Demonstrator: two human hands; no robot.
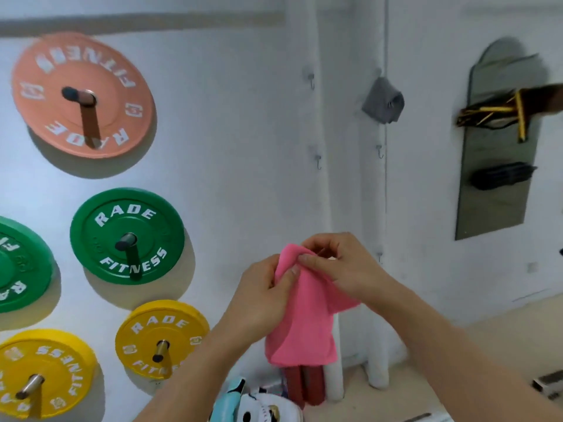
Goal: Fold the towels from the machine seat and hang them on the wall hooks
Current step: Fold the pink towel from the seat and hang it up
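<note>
1. Pink soft cloth towel (300, 327) is hanging down in front of the white wall (237, 117), and its top part is tucked behind both hands, so its top edge is hard to see.
2. Blurry things are sitting at the bottom edge: a light blue and white object (259, 405) is cut off, and I cannot tell what it is.
3. The left hand (262, 295) is pinching the towel's top left side, with the thumb lying on the front and the other fingers curled behind.
4. The right hand (338, 263) is pinching the top fold, with fingers bent close together on the cloth.
5. A grey folded towel (384, 100) is hanging on a small metal wall hook high up on the right.
6. Bare hooks are showing too: one upper hook (311, 80), one middle hook (318, 162) and another hook (379, 151) under the grey towel.
7. Round weight plates are hanging to the left: an orange plate (82, 94), a green plate (126, 236) and a yellow plate (161, 339).
8. Open wall room is lying between the plates and the hooks, above the hands.
</note>
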